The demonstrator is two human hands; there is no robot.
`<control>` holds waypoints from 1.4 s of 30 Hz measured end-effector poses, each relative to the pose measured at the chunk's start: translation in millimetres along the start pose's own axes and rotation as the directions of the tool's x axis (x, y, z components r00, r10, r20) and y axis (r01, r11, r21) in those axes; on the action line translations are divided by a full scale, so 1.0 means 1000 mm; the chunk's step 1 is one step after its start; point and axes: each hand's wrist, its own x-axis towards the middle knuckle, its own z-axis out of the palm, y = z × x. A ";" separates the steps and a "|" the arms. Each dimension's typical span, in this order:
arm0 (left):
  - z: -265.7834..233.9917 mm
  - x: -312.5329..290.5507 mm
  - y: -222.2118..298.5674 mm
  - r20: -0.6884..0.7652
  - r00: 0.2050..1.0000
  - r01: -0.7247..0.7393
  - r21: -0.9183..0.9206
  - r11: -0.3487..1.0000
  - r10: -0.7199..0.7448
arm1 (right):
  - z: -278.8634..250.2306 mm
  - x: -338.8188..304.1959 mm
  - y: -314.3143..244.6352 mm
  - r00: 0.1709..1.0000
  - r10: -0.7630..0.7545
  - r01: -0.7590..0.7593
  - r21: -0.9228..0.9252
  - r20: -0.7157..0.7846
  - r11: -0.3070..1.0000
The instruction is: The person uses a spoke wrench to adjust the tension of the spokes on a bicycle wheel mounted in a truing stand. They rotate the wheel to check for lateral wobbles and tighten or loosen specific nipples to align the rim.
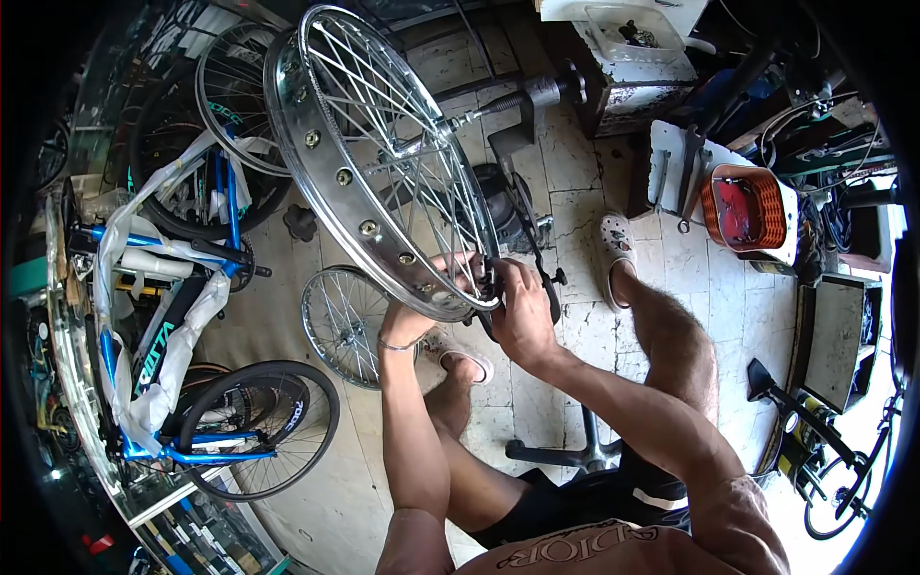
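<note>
A shiny chrome spoked wheel (369,227) is held up by its axle in a dark metal wheel stand (513,139), tilted in front of me. My left hand (414,311) reaches around the near lower part of the rim, its fingers bent in among the spokes. On the right side of that same stretch of rim, my right hand (525,316) has its fingers closed near a small dark part; what they grip is mostly hidden. Nipples and holes show along the rim's outer face.
A smaller spoked wheel (345,326) rests on the tiles behind my left forearm. At left stands a blue bicycle frame (177,311) in wrapping, near a black-tyred wheel (311,450). An orange basket (719,216) and a wrench (692,172) lie at right.
</note>
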 end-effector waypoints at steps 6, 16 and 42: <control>0.019 0.012 -0.011 -0.119 0.988 -0.068 0.207 0.976 0.094 | 0.002 -0.001 -0.013 0.997 0.064 -0.061 0.089 -0.032 0.994; 0.009 0.010 -0.019 0.122 0.992 -0.031 -0.080 0.996 0.041 | 0.002 0.002 -0.007 1.000 0.025 -0.025 0.011 0.000 1.000; 0.001 0.008 -0.039 -0.023 0.975 -0.206 0.271 0.940 0.220 | 0.007 -0.011 -0.013 0.987 -0.142 0.143 0.008 -0.075 0.990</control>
